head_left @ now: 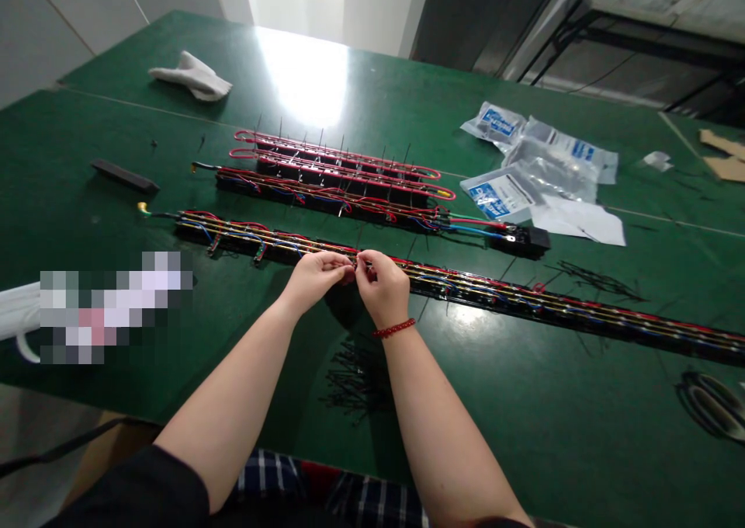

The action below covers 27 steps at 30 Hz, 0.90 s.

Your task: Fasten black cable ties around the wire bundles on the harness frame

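Note:
A long black strip (494,293) with red, yellow and blue wires runs across the green table, from the left middle to the right edge. Over its left half, my left hand (317,278) and my right hand (384,281) meet with fingertips pinched together. What they pinch is too small to make out. Thin black ties stick up from the strip. A pile of black ties (355,380) lies just below my hands. Behind is a shorter wired strip (326,198), beside black bars with looped red cables (343,167).
Plastic bags with blue labels (541,155) and a white paper (582,221) lie at the back right. Scissors (713,405) are at the right edge. A white cloth (195,78), a dark block (124,176) and more ties (602,279) also rest on the table (233,404).

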Each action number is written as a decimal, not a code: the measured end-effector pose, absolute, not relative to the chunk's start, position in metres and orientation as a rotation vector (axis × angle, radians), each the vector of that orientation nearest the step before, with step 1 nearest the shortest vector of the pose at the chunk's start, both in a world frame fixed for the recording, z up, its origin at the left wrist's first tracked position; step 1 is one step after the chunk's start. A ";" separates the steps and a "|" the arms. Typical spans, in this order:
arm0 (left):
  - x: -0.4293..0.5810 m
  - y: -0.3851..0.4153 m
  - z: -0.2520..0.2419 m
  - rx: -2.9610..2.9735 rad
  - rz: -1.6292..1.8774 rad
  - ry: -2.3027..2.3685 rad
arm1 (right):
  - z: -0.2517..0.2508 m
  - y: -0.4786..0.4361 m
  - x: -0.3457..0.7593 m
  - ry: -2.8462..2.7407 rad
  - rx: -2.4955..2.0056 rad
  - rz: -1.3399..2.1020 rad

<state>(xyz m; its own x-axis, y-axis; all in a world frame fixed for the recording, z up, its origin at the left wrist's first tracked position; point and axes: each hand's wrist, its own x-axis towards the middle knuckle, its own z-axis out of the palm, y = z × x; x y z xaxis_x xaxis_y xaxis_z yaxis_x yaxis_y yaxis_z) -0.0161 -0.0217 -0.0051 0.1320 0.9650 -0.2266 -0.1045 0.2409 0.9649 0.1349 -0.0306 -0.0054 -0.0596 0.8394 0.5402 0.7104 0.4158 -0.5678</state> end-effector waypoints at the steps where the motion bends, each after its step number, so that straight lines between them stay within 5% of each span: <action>1: -0.016 -0.022 -0.005 0.998 0.996 1.138 | -0.005 -0.031 0.136 -1.843 -1.315 0.128; 27: -0.015 -0.022 0.002 1.080 0.973 1.172 | 0.002 -0.024 0.142 -1.734 -1.269 0.378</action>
<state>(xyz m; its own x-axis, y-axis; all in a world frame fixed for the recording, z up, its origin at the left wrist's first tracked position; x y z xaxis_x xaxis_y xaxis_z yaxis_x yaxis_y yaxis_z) -0.0154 -0.0222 0.0015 0.1399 0.9675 -0.2107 -0.0289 0.2167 0.9758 0.1421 -0.0244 0.0019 -0.0409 0.8695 0.4923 0.5858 0.4200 -0.6931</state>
